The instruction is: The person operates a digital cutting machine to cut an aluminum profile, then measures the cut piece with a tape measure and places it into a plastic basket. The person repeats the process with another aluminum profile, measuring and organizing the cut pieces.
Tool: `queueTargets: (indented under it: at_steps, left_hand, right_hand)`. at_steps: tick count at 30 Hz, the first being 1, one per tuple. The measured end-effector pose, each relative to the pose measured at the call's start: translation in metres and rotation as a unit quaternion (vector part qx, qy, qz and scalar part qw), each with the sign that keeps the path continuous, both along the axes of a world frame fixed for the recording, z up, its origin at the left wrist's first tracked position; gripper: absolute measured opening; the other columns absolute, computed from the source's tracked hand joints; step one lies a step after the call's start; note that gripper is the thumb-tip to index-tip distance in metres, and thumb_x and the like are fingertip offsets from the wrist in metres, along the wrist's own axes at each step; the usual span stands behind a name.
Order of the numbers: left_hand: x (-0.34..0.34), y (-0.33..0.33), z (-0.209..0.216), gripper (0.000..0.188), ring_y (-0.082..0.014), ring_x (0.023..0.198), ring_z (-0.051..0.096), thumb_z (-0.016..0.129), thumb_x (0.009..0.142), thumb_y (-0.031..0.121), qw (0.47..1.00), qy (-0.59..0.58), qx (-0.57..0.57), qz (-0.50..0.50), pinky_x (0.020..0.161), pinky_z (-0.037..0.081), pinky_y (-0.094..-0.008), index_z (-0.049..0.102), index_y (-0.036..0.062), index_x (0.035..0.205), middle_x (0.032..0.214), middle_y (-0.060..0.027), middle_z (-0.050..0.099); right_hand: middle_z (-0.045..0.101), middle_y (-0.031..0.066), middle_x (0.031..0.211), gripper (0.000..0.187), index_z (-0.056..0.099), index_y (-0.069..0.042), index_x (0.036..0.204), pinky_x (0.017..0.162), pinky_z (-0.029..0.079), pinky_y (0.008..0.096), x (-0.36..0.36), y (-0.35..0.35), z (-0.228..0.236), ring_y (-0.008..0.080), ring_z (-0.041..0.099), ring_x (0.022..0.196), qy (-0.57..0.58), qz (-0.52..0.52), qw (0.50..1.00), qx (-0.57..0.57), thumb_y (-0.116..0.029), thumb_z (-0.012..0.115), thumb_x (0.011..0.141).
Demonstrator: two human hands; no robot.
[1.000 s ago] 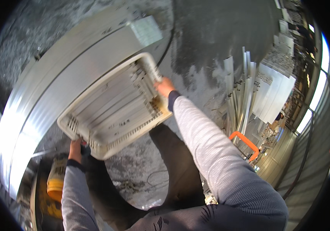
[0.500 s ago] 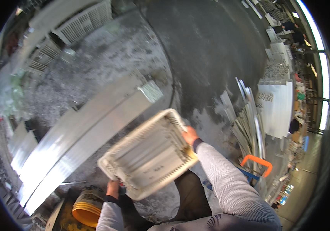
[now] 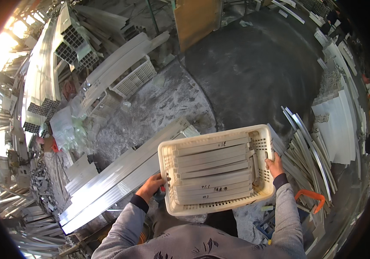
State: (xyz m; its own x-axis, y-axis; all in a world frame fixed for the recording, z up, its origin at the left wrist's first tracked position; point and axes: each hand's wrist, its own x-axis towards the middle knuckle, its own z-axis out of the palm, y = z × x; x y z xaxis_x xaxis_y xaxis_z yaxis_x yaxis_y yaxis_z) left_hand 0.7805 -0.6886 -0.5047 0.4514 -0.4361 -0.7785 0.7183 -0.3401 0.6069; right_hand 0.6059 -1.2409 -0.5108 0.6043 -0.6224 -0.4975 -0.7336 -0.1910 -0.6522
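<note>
A cream plastic basket [image 3: 213, 135] with slotted walls is held up in front of me by both hands. Inside it, several flat, pale strips [image 3: 213, 172] lie side by side, some with dark handwritten marks. My left hand [image 3: 151, 186] grips the basket's left end, its fingers partly hidden behind the wall. Just beside that hand is a small dark object with a red part [image 3: 161, 192], too hidden to name. My right hand [image 3: 274, 165] is closed on the right end, thumb over the rim.
Long silvery metal profiles [image 3: 120, 181] lie on the floor beyond my left hand. More profiles [image 3: 310, 151] are stacked at the right, near an orange handle [image 3: 312, 199]. Another slotted basket [image 3: 135, 78] stands farther off, near bundled square tubes [image 3: 74, 45] and a brown board [image 3: 198, 21].
The basket has moved right and swung from a slant to nearly level, both hands still on it. My view has shifted, showing more of the stacked metal at the far left.
</note>
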Motion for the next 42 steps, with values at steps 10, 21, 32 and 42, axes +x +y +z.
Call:
queueTargets:
  at_steps: [10, 21, 32, 42]
  left_hand:
    - [0.092, -0.139, 0.178, 0.047, -0.0195, 0.098, 0.068, 0.055, 0.088, 0.009, 0.994, -0.096, -0.021, -0.057, 0.09, 0.053, -0.0294, 0.055, -0.0121, 0.13, 0.118, -0.0168, 0.067]
    - [0.214, -0.276, 0.124, 0.045, -0.0197, 0.093, 0.068, 0.054, 0.089, 0.009, 0.988, -0.082, -0.021, -0.132, 0.087, 0.055, -0.0298, 0.056, -0.012, 0.129, 0.116, -0.0171, 0.068]
    - [0.336, -0.304, 0.091, 0.037, -0.0229, 0.088, 0.068, 0.054, 0.089, 0.01, 0.989, -0.039, -0.098, -0.101, 0.081, 0.055, -0.0334, 0.059, -0.0106, 0.12, 0.106, -0.0163, 0.068]
    - [0.325, -0.28, 0.102, 0.036, -0.0234, 0.08, 0.069, 0.052, 0.088, 0.008, 0.995, -0.099, -0.005, -0.022, 0.073, 0.055, -0.0341, 0.06, -0.0108, 0.118, 0.1, -0.0155, 0.069]
  right_hand:
    - [0.061, 0.0019, 0.08, 0.029, 0.056, -0.002, 0.113, 0.052, 0.046, 0.0284, 0.011, -0.107, 0.108, 0.0107, 0.055, 0.059, -0.175, -0.042, 0.983, 0.036, -0.011, 0.063, 0.087]
    - [0.06, 0.0024, 0.082, 0.046, 0.053, 0.001, 0.132, 0.056, 0.044, 0.0272, 0.067, -0.19, 0.169, 0.0102, 0.053, 0.062, -0.178, -0.105, 0.978, 0.032, -0.009, 0.062, 0.088]
    - [0.068, 0.0043, 0.092, 0.05, 0.057, -0.001, 0.132, 0.058, 0.048, 0.0247, 0.182, -0.214, 0.153, 0.0089, 0.06, 0.068, -0.201, -0.15, 0.968, -0.032, -0.014, 0.069, 0.085]
    - [0.072, 0.0131, 0.091, 0.054, 0.062, 0.001, 0.125, 0.066, 0.053, 0.0308, 0.252, -0.217, 0.089, 0.0183, 0.068, 0.079, -0.186, -0.114, 0.975, -0.04, -0.02, 0.072, 0.077]
